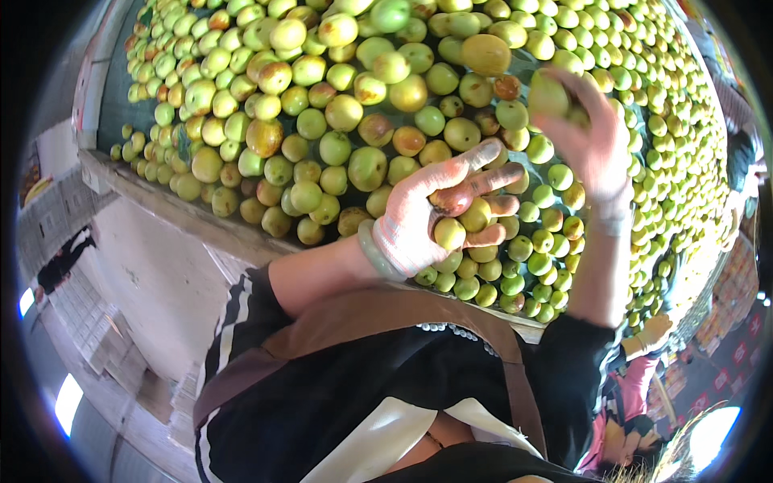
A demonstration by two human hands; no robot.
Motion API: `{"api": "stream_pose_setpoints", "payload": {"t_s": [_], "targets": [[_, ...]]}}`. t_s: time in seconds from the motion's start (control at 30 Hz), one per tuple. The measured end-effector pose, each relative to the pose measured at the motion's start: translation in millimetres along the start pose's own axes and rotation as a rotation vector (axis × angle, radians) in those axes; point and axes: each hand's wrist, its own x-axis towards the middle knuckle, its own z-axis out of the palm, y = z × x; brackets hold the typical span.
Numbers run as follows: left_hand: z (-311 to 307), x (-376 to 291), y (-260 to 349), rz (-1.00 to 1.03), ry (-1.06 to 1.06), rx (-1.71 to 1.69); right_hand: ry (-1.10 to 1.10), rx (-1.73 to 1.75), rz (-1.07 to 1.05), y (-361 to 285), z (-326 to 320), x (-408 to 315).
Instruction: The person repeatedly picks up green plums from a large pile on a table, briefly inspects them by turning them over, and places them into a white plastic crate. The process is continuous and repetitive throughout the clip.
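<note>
My left hand (416, 208), in a thin fingerless glove, is turned palm up above a bed of green jujubes (335, 148). Lying in its palm are a reddish-brown jujube (452, 200) and two yellow-green jujubes (450, 233). A pale bangle (375, 250) circles that wrist. Up and to the right, my right hand (586, 133) is blurred over the same fruit. Between its thumb and fingers is a large green jujube (548, 95), and a second, smaller one seems to sit against the fingers. Some nearby fruit carries brown or red patches.
The jujubes lie on a dark-lined sorting table with a wooden rim (175, 214) close to my body. At the right, another person's gloved hand (655, 332) is at the table's edge. Stacked crates (66, 202) stand at the left, with another person (65, 259) near them.
</note>
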Motion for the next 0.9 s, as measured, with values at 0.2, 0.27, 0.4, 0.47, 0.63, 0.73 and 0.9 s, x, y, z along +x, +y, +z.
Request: {"api": "stream_pose_setpoints", "payload": {"t_s": [0.2,0.27,0.4,0.47,0.63,0.73,0.9], "targets": [[-12.1,-9.1,10.5,-0.025,-0.043,0.01,0.087,-0.33,-0.416,-82.0,40.2,-56.6],[-14.5,-17.9,13.3,-0.059,-0.225,-0.106,0.142,-0.114,-0.512,-67.9,37.3,-28.6],[-15.2,-35.4,17.0,-0.029,-0.48,-0.075,0.21,-0.328,-0.519,-34.2,86.1,72.8],[-14.7,-53.5,30.9,0.069,-0.499,0.052,-0.217,-0.992,-0.12,-57.4,111.6,118.7],[-17.6,-121.8,67.8,0.244,-0.343,0.071,-0.451,-0.96,0.059,-73.9,99.9,127.1],[-30.4,-137.5,87.6,0.266,-0.301,0.107,-0.119,-0.343,0.1,-69.8,89.9,89.6],[-21.6,-125.4,62.5,-0.112,-0.317,0.354,0.368,0.445,0.047,-77.8,72.7,-123.6]]}}
